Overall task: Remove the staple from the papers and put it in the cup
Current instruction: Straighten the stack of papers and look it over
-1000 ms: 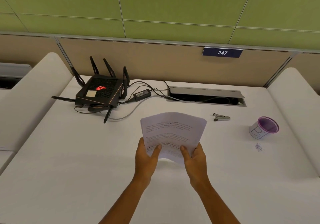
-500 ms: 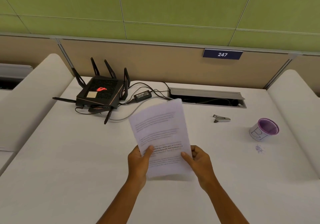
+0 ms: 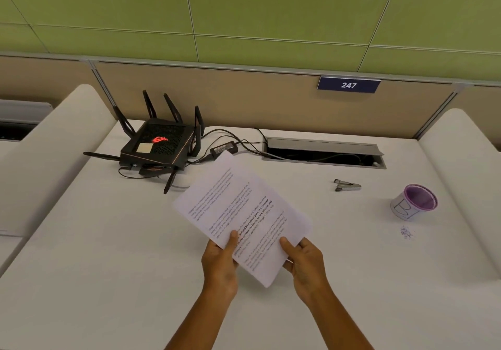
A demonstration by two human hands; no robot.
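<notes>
Both hands, left hand [image 3: 220, 264] and right hand [image 3: 306, 265], pinch the papers [image 3: 241, 214] aloft (staple unseen); next, reach right for the staple remover [image 3: 347, 185].

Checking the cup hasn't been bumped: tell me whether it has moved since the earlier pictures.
No. The cup sits in the same spot on the desk, just behind the small ink scribble and right of the staple remover, as before.

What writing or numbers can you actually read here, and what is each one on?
"247": white digits on the blue plate on the partition.
Papers held in both hands: printed lines, too small and tilted to read.
Cup: hand-drawn mark, unclear.
Router: glowing red logo, no words; its sticker is illegible.
</notes>
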